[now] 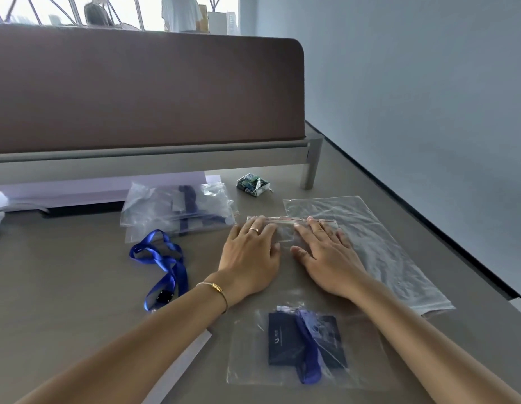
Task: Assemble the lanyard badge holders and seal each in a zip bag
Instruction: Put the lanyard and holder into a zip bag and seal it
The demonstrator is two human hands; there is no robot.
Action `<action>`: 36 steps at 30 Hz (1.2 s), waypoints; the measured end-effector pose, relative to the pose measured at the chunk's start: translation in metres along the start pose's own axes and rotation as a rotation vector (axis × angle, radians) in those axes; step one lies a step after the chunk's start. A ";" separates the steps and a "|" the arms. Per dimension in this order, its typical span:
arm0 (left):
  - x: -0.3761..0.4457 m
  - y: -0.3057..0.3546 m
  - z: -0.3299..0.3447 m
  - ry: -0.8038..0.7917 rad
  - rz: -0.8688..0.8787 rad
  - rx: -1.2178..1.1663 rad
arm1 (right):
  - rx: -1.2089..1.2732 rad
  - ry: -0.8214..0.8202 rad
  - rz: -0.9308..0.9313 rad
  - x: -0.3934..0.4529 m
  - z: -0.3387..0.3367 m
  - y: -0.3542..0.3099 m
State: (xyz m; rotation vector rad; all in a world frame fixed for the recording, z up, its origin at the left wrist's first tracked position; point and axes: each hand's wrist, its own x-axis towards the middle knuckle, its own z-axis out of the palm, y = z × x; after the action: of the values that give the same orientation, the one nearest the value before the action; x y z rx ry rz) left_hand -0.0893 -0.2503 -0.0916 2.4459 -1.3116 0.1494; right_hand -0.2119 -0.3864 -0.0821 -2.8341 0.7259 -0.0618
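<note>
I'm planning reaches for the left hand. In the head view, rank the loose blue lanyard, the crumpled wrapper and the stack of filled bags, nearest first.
From the left hand:
1. Stack of filled bags, just up-left.
2. Crumpled wrapper, straight behind, under the divider.
3. Loose blue lanyard, out to the left.
The last two are close.

The two flat hands (pixel 288 252) hide most of the clear zip bag with a red seal line (pixel 285 228) beneath them. Print on the dark blue badge card (pixel 282 342) and the small crumpled green wrapper (pixel 252 184) is too blurred to read.
</note>
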 end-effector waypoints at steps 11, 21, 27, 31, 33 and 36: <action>0.049 -0.018 -0.029 -0.044 -0.098 -0.031 | 0.229 0.211 -0.082 -0.002 -0.003 0.003; 0.044 -0.019 -0.040 0.040 -0.067 -0.090 | 0.262 0.378 -0.175 -0.008 -0.020 -0.006; 0.018 -0.012 -0.059 0.143 -0.036 -0.313 | 0.224 0.437 -0.256 -0.007 -0.041 -0.032; 0.005 -0.011 -0.069 0.223 -0.014 -0.367 | 0.176 0.354 -0.245 0.011 -0.054 -0.060; 0.000 -0.014 -0.074 0.251 -0.022 -0.385 | 0.188 0.319 -0.207 0.021 -0.056 -0.066; -0.004 -0.028 -0.080 0.313 -0.090 -0.386 | 0.203 0.322 -0.173 0.027 -0.057 -0.067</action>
State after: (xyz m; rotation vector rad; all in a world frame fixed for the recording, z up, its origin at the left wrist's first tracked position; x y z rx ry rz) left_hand -0.0621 -0.2038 -0.0258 2.0522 -0.9877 0.2228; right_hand -0.1621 -0.3528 -0.0117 -2.7099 0.4953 -0.5959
